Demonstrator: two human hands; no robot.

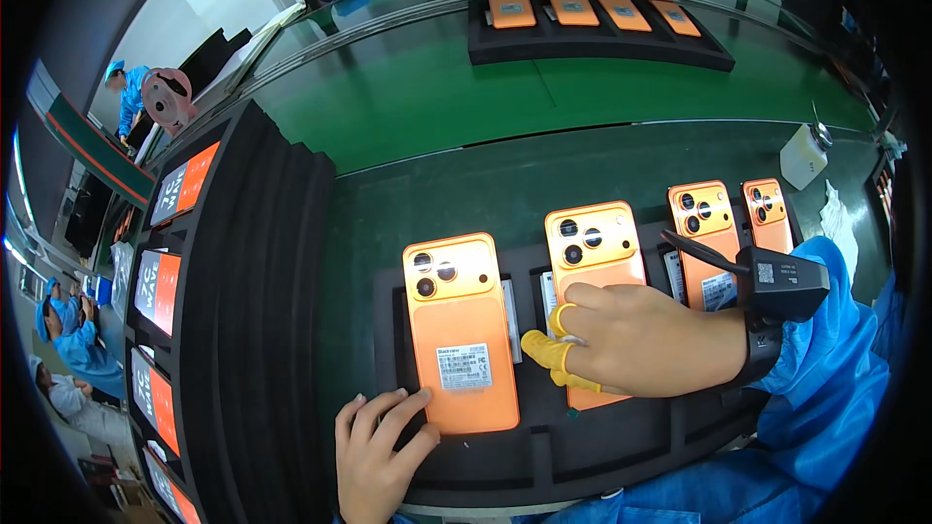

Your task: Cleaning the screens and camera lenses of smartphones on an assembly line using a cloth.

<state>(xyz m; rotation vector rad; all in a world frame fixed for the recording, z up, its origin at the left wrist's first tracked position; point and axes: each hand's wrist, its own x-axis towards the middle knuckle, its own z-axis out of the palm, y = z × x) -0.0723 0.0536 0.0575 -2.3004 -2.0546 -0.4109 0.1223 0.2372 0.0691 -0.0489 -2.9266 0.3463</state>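
Note:
An orange phone (456, 330), back up with a white label and three lenses, lies at the left of a black foam tray (602, 456). Against its lower left edge rest the fingertips of my left hand (383, 451), fingers spread and nothing gripped. My right hand (631, 340) is over a second orange phone (594, 243) and covers its middle. Yellow finger cots (549, 359) sit on its fingers, which are curled together; whatever is between them is hidden. Two more orange phones, one labelled (704, 243) and one at the far right (767, 218), lie in the same tray.
Tall stacked black foam trays (262, 330) with orange-and-white boxes (160, 291) stand at left. Across the green bench, another black tray (602, 47) bears several orange phones. A pump bottle (806, 155) and white tissue (837, 233) are at right. Co-workers (78, 340) sit far left.

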